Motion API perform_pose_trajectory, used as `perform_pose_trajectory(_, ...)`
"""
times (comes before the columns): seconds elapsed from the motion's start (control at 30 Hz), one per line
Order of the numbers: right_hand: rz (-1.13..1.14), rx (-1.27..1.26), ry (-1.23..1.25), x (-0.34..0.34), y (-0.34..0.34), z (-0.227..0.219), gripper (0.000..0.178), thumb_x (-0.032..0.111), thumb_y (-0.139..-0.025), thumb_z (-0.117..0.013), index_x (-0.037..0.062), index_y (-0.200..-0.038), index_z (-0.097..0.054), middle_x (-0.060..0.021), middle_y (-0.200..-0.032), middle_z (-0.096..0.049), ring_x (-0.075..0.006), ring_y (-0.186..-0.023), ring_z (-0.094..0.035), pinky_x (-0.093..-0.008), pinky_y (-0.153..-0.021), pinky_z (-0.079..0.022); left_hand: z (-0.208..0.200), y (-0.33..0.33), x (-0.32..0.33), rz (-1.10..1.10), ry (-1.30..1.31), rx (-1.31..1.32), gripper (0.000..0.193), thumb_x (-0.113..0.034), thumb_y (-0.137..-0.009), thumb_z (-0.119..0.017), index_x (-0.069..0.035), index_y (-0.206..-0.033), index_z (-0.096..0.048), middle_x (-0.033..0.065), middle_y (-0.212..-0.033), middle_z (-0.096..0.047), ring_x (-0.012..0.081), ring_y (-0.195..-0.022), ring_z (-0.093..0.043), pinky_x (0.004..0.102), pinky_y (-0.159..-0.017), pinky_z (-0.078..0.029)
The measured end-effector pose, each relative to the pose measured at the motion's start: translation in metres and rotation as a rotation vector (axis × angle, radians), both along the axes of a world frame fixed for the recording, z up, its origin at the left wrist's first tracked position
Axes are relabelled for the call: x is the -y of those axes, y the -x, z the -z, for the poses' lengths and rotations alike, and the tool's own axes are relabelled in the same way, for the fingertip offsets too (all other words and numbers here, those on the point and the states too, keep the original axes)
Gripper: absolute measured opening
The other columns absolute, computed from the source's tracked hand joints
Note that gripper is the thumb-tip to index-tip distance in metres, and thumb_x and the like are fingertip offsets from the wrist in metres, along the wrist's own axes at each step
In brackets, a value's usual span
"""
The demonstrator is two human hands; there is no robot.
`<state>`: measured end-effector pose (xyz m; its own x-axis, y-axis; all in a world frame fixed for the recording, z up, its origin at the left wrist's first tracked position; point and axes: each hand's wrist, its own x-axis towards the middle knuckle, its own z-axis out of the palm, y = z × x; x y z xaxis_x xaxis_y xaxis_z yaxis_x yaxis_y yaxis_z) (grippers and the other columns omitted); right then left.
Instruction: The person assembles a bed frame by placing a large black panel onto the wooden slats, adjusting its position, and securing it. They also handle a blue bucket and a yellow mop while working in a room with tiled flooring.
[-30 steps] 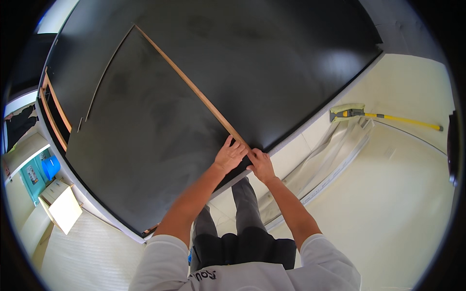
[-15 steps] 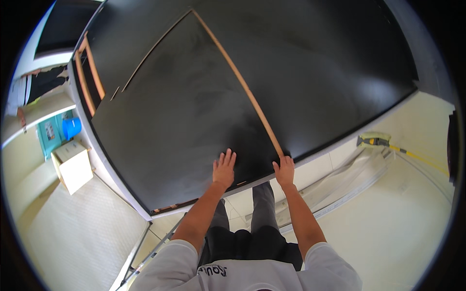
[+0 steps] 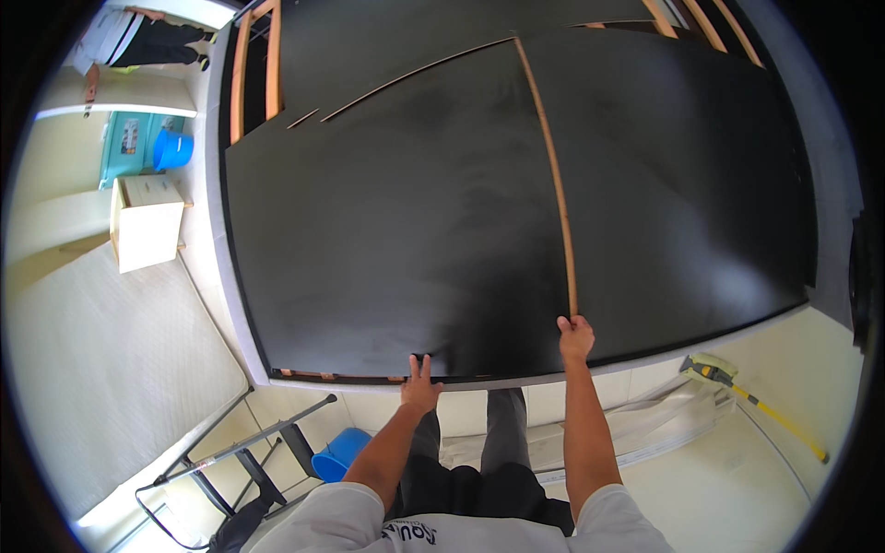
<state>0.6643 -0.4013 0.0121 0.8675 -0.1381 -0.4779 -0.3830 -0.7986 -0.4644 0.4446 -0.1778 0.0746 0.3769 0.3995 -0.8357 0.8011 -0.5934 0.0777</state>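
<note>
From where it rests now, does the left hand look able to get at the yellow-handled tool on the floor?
Probably not. The left hand lies flat on the black board's near edge, while the yellow-handled tool lies on the floor far to the right, beyond the right hand.

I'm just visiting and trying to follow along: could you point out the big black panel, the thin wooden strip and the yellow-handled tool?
black panel (image 3: 396, 230), head view, middle of its dark face.
wooden strip (image 3: 553, 175), head view, midway along its length.
yellow-handled tool (image 3: 772, 413), head view, on its yellow shaft.
</note>
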Motion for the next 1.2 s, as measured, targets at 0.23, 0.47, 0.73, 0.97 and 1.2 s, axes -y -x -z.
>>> perform_pose_trajectory(0.23, 0.028, 0.093, 0.071, 0.023, -0.001, 0.015, 0.028, 0.027, -0.06, -0.066, 0.0021, -0.066, -0.055, -0.0126, -0.063, -0.056, -0.0268, -0.059, -0.054, -0.0363, -0.057, -0.041, -0.001, 0.012, 0.006, 0.115, 0.023, 0.077, 0.065, -0.03, -0.072, -0.05, -0.017, -0.125, -0.015, 0.0088, -0.131, -0.012, 0.0282, -0.11, -0.033, 0.0473, -0.085, -0.029)
perform_pose_trajectory(0.47, -0.228, 0.039, 0.211, 0.038, -0.003, -0.032, 0.013, 0.015, -0.061, -0.058, 0.0047, -0.061, -0.049, -0.0079, -0.054, -0.05, -0.0218, -0.052, -0.05, -0.0346, -0.052, -0.04, 0.0, 0.05, -0.026, -0.075, 0.208, 0.221, 0.058, -0.021, -0.074, -0.046, -0.015, -0.124, -0.018, 0.0031, -0.13, -0.019, 0.0249, -0.112, -0.032, 0.0436, -0.088, -0.028)
perform_pose_trajectory(0.73, -0.2, -0.264, 0.021, 0.043, 0.041, -0.034, 0.014, 0.014, -0.06, -0.057, 0.004, -0.068, -0.052, -0.0069, -0.063, -0.053, -0.0161, -0.06, -0.051, -0.0291, -0.057, -0.041, -0.007, 0.088, -0.069, -0.26, 0.013, 0.326, 0.054, -0.017, -0.071, -0.051, -0.013, -0.119, -0.028, 0.009, -0.124, -0.028, 0.0243, -0.11, -0.034, 0.0397, -0.085, -0.033)
perform_pose_trajectory(0.97, -0.804, 0.0, 0.066, -0.074, 0.075, -0.066, 0.013, 0.014, -0.063, -0.055, 0.0044, -0.071, -0.051, -0.0107, -0.073, -0.05, -0.0261, -0.069, -0.05, -0.0337, -0.063, -0.04, -0.012, 0.169, -0.212, -0.754, -0.249, 0.146, 0.046, -0.013, -0.068, -0.052, -0.009, -0.112, -0.037, 0.0099, -0.119, -0.035, 0.027, -0.105, -0.039, 0.0364, -0.084, -0.036)
perform_pose_trajectory(1.2, -0.827, -0.123, 0.122, -0.158, 0.125, -0.064, 0.015, 0.012, -0.063, -0.056, 0.0057, -0.077, -0.052, -0.0115, -0.076, -0.049, -0.0264, -0.073, -0.05, -0.0343, -0.067, -0.04, 0.025, 0.242, -0.297, -0.809, -0.539, 0.351, 0.048, -0.014, -0.071, -0.052, -0.005, -0.114, -0.033, 0.0171, -0.118, -0.033, 0.0321, -0.108, -0.033, 0.0373, -0.088, -0.031)
